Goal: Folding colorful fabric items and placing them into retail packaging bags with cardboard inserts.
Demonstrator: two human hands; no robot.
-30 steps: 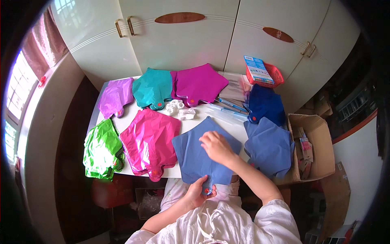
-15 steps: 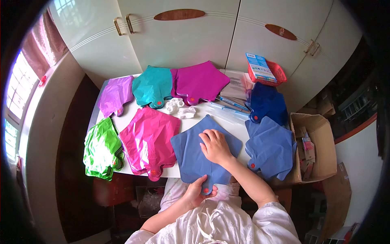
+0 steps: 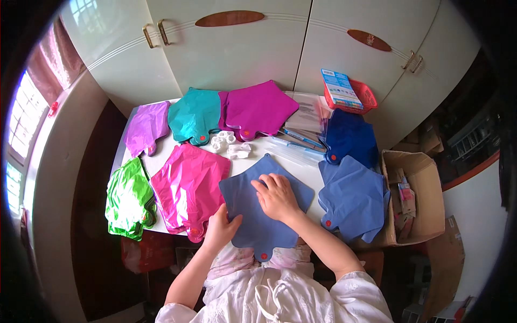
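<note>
A flat blue-grey star-shaped foil balloon (image 3: 266, 231) lies before me, its tail with a red dot hanging past the table's near edge. My left hand (image 3: 221, 227) pinches its left edge, thumb on top; the fingertips beneath are hidden. On the balloon's upper right part rests my right hand (image 3: 277, 199), fingers bent loosely and apart, pressing on the surface. A shiny pink pile of star balloons (image 3: 191, 183) is just left of my left hand. To the right lies a pile of matching blue-grey balloons (image 3: 353, 199), slightly rumpled.
Green (image 3: 128, 194), lilac (image 3: 146, 126), teal (image 3: 195, 113), magenta (image 3: 261, 110) and navy balloons (image 3: 353, 137) ring the white table. White ribbon rolls (image 3: 222, 141) and clear plastic packets (image 3: 293, 151) sit mid-table. A red basket (image 3: 364, 94) stands behind; an open cardboard box (image 3: 425, 199) stands right.
My left hand has left the balloon's tail and moved up to its left edge. My right hand has stayed on the balloon. The whole view has shifted slightly.
</note>
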